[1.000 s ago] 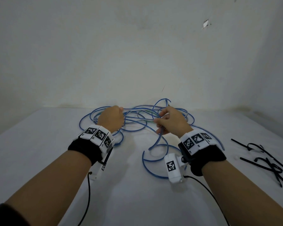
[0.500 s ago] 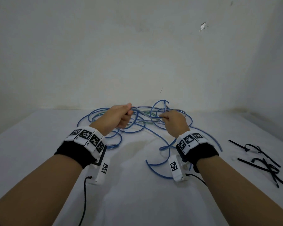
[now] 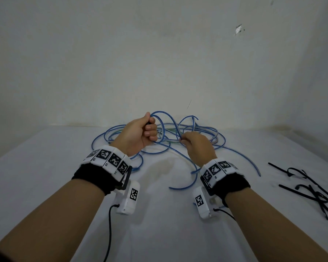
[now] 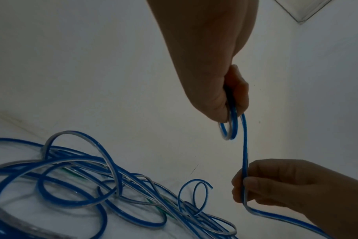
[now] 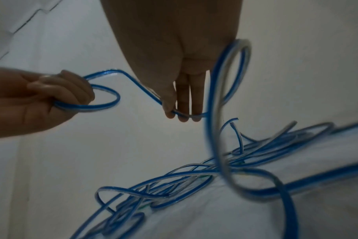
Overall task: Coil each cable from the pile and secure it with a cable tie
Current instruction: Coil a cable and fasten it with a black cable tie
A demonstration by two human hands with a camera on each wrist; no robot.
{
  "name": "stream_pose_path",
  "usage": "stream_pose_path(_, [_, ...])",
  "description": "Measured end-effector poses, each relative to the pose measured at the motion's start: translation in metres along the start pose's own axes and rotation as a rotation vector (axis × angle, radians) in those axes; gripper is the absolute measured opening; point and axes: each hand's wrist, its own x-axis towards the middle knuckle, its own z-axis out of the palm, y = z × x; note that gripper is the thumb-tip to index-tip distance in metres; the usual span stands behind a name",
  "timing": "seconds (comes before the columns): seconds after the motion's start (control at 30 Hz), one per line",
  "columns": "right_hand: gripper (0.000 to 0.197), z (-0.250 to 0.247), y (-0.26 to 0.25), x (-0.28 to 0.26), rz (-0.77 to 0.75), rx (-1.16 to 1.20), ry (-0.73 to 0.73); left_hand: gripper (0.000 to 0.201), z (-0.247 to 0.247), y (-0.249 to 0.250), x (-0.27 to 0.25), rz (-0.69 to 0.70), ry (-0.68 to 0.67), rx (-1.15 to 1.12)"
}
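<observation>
A tangled pile of blue cable [image 3: 206, 133] [image 4: 75, 181] [image 5: 194, 177] lies on the white table near the back wall. My left hand [image 3: 140, 131] [image 4: 221, 97] [image 5: 40, 97] is raised above the pile and grips a small loop of the blue cable in a fist. A short way to its right and lower, my right hand [image 3: 195, 144] [image 5: 180, 103] [image 4: 276, 187] pinches the same cable between thumb and fingers. The strand runs taut between the two hands, then trails down from the right hand into the pile.
Several black cable ties [image 3: 307, 186] lie loose on the table at the right. The white table [image 3: 45, 167] meets a pale wall [image 3: 159, 53] just behind the pile. Black wires hang from the wrist cameras near the table's front.
My left hand has lifted up off the pile with a loop of cable in its fist. My right hand has shifted slightly forward, still pinching the strand, and the cable has drawn up between them.
</observation>
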Motion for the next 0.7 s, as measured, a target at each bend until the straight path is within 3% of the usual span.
stream_pose_path(0.2, [0.025,0.004,-0.011,0.002,0.256,0.636,-0.085,0.038,0.004,-0.010,0.003,0.048,0.026,-0.061])
stream_pose_path(0.3, [0.018,0.003,-0.014,-0.001,0.333,0.796,-0.156,0.037,0.005,-0.011,0.006,0.132,0.060,-0.205])
stream_pose_path(0.53, [0.009,0.002,-0.017,-0.011,0.336,0.560,-0.338,0.033,0.000,-0.011,0.012,0.346,0.144,-0.193])
stream_pose_path(0.7, [0.012,-0.003,-0.026,-0.014,0.143,0.428,-0.212,0.029,0.004,-0.019,0.014,0.501,0.204,0.017])
